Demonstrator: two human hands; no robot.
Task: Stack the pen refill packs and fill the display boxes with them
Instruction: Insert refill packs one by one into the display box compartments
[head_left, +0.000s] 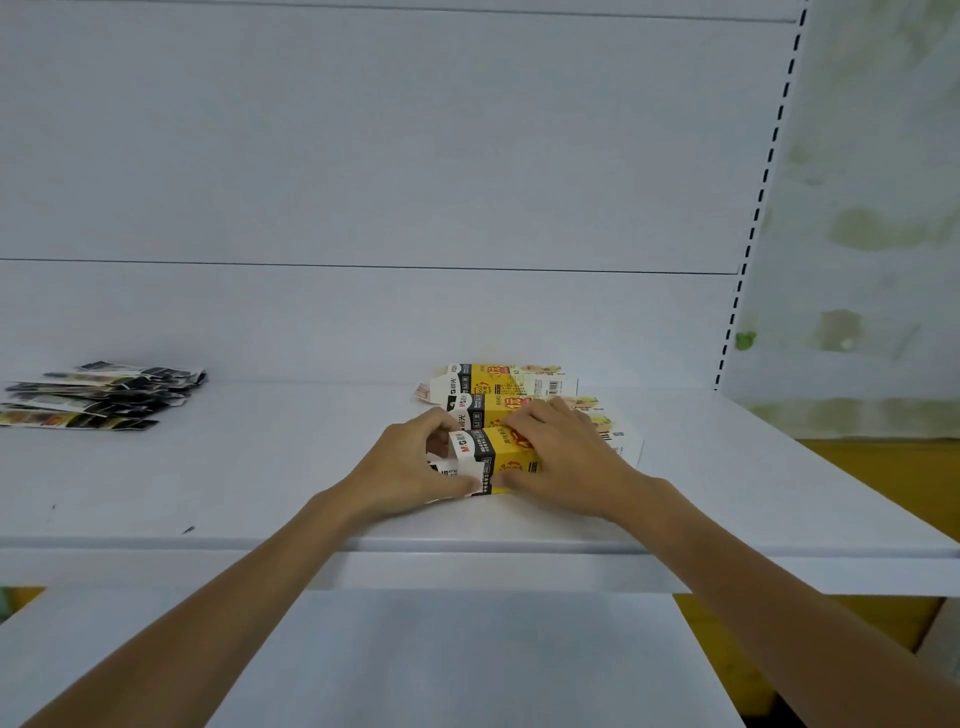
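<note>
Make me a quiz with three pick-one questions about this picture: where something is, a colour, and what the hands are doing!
1. Where is the pile of refill packs? A. left on the shelf B. inside a box C. on the floor
2. The nearest display box is mostly? A. blue B. yellow C. green
3. The left hand and right hand are? A. idle B. both gripping the nearest display box C. lifting packs
Answers: 1A, it lies far left of the hands. 2B, yellow faces, black band. 3B, fingers curl round it from both sides.
</note>
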